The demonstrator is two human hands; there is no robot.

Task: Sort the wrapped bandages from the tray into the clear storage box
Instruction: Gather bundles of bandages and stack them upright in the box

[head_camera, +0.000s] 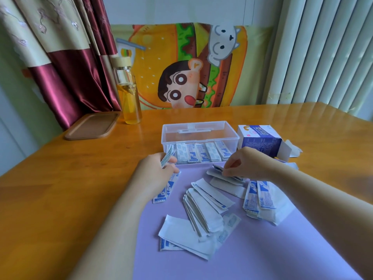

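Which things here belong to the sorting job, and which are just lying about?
Job: bandages, purple tray, clear box, left hand and right hand, both gripping bandages.
Lying about: glass bottle, wooden board, cardboard carton.

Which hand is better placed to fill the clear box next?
Probably left: the left hand grips white wrapped bandages beside the clear plastic storage box; the right hand pinches others on the purple tray.

One wide-angle, head-worn view looks forward and down, close over the glossy orange-brown wooden surface. A colourful cartoon burger cloth fills the upper centre.
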